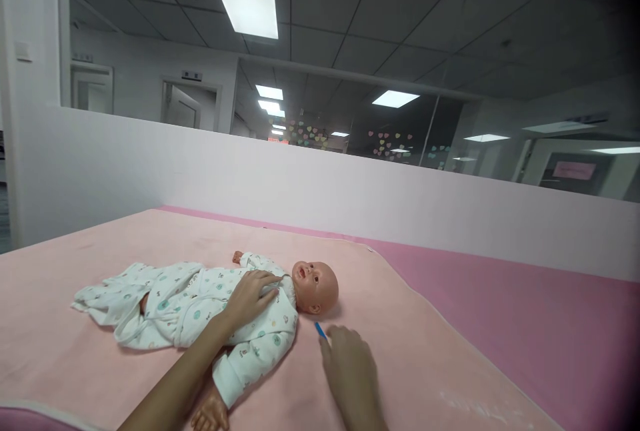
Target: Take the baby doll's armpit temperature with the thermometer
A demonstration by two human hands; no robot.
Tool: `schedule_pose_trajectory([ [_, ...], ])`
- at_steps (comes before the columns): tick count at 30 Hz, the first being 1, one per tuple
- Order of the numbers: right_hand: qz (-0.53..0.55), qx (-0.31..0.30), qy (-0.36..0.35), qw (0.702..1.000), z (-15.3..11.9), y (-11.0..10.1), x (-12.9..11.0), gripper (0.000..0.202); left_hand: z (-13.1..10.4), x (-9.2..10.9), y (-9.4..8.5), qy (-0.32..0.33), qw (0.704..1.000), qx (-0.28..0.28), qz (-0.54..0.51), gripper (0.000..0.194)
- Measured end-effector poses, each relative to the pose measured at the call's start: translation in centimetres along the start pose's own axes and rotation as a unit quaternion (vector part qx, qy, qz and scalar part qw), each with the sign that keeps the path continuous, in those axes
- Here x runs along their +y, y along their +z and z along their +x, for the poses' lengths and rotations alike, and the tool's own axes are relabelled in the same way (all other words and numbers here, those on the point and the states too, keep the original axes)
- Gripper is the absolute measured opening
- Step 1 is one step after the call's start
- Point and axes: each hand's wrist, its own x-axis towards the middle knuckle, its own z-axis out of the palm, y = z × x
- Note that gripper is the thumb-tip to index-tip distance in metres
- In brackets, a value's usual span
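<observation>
The left hand (250, 301) steadies the doll (320, 287), on its back on the pink sheet (420, 357), fingers loosely spread over its chest, gripping nothing visible. The right hand (353, 371), fingers curled closed, holds a blue stick (321, 330) beside the head; moving it calls for clearance from the face.

Open pink blanket (425, 351) right of doll's head (323, 287), out to darker pink mat (480, 284). Strip passable between doll (185, 301) and far white wall (350, 191); wall blocks beyond. Left forearm (187, 367) blocks near side, doll's sleeve (253, 364) juts near. Narrow gap between sleeve and right hand (353, 364); blue strip (320, 329) at its far end.
</observation>
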Motion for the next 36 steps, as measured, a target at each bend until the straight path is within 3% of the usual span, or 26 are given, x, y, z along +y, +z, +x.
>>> schedule_pose_trajectory([
  [3,0.11,-0.079,-0.007,0.991,4.5,2.2,-4.6,0.023,0.0,-0.3,0.0,-0.018,0.999,0.005,-0.039,0.03],
  [5,0.158,-0.073,-0.001,0.985,6.5,4.0,-7.1,0.02,0.0,-0.6,-0.1,-0.027,0.997,0.013,-0.066,0.031],
  [8,0.204,-0.042,-0.009,0.978,7.3,6.0,-8.9,0.027,0.2,-0.9,-0.2,-0.047,0.993,0.025,-0.107,0.035],
  [18,0.338,0.041,0.061,0.938,5.2,7.1,-8.7,0.023,0.2,-1.1,-0.1,-0.079,0.985,0.032,-0.152,0.032],
  [32,0.453,0.082,0.081,0.884,5.2,6.8,-8.3,0.014,0.2,-0.8,-0.4,-0.075,0.984,0.038,-0.156,0.032],
  [36,0.453,0.084,0.09,0.883,5.3,7.1,-8.3,0.012,0.2,-0.8,-0.4,-0.081,0.983,0.036,-0.164,0.032],
])
